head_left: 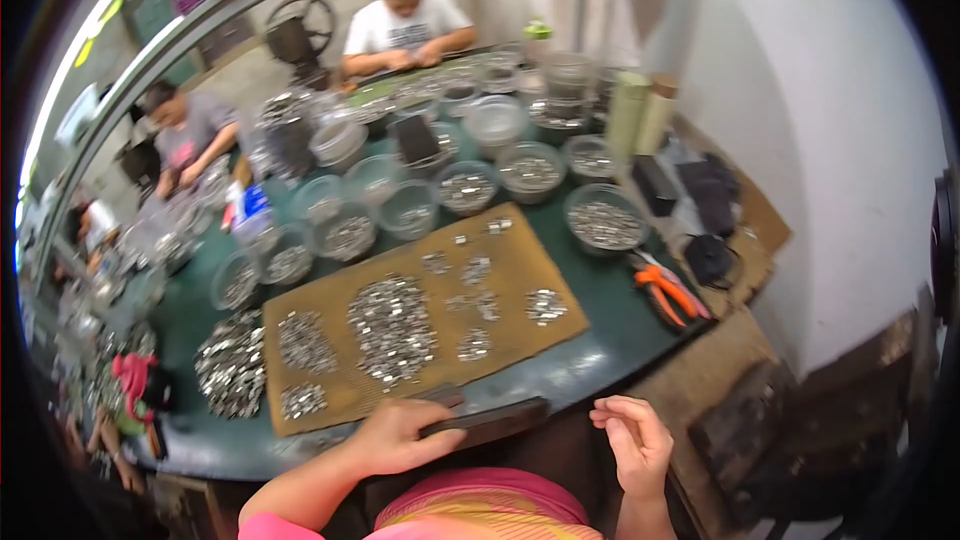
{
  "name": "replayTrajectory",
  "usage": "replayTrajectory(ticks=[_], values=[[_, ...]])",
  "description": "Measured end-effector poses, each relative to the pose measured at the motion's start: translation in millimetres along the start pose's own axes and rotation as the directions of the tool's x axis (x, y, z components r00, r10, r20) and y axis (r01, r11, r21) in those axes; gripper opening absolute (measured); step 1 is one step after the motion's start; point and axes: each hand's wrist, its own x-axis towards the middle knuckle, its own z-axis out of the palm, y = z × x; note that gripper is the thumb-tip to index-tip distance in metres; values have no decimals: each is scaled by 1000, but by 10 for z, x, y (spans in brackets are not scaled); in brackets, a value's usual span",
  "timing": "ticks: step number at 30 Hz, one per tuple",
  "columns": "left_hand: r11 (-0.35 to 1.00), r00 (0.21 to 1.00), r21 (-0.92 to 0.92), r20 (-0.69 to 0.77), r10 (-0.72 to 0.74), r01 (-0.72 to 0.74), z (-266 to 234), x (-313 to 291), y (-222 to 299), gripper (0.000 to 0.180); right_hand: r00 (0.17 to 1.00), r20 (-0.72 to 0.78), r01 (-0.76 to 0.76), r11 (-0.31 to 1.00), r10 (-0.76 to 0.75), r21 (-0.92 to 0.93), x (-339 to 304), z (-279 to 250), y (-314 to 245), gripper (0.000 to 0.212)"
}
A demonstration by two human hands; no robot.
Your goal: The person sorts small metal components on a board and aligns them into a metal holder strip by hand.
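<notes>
Mostly, the dark bar point(505, 421) lies between both hands point(408, 437)

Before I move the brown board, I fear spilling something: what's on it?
Separate piles of small shiny metal pieces lie on the brown board, the largest left of centre. Its surface under them is covered; the left hand hides part of its near edge.

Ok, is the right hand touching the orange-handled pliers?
Apart: the head view shows the green table's edge lying between the right hand and the orange-handled pliers.
</notes>
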Motion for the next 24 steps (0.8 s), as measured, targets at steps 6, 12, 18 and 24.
replayTrajectory(ticks=[6, 12, 18, 24], values=[[905, 871, 164, -384, -307, 392, 15, -1298, 524, 32, 862, 414, -376, 916, 291, 139, 21, -1, 81, 15], [914, 791, -134, -463, -399, 382, 538, -1470, 1156, 35, 735, 627, -392, 916, 258, 83, -27, -203, -12, 15], [935, 798, 330, -525, 297, -131, 1221, -862, 1602, 22, 725, 645, -383, 920, 242, 85, -103, -393, -314, 19], [878, 832, 478, -474, 288, -31, 1831, -554, 1623, 37, 794, 608, 6, 1000, -4, -2, -203, -697, -606, 21]])
